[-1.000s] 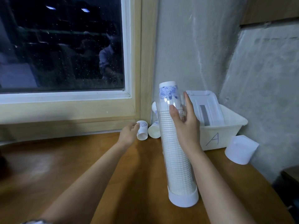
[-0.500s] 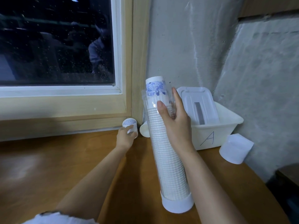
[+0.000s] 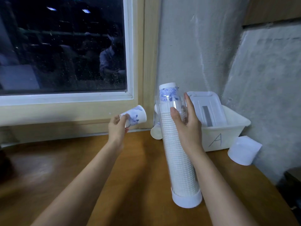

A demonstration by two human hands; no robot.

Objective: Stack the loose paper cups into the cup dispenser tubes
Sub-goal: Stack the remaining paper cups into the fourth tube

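At a brown wooden table (image 3: 130, 176) under a dark window (image 3: 65, 46), the left hand (image 3: 117, 128) has lifted a white, blue-flowered paper cup (image 3: 136, 116), pinching it; the right hand (image 3: 187, 128) grips the clear plastic dispenser tube (image 3: 180, 163), nearly full, awaiting it.

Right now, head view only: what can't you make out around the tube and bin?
All in the head view:
- loose cups behind the dispenser tube: the tube and its stack hide most of them, count unclear.
- inside of the white bin: lid leaning in it and the right hand cover the contents.
- cup in the left hand: motion-blurred, fingers cover its narrow end.
- dark object at right: cut off by the frame edge.
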